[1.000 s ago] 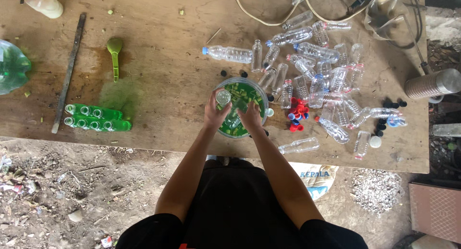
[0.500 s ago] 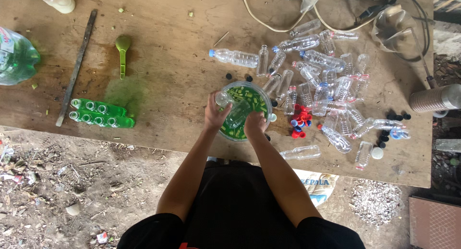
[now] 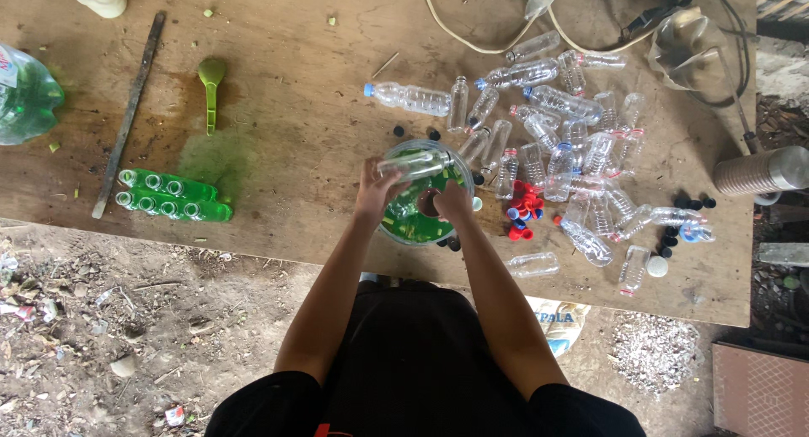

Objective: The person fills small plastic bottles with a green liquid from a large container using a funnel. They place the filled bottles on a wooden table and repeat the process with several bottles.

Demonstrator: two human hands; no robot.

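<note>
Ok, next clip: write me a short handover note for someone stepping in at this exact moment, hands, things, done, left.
Left hand: holds a small clear bottle lying sideways over the bowl of green liquid.
Right hand: at the bowl's right rim; what it grips I cannot tell.
Things: green spoon and a dark rod lie to the left; loose caps right of the bowl.
Done: two rows of green-filled bottles lie at the left table edge.
Left: a pile of empty clear bottles on the right.
</note>
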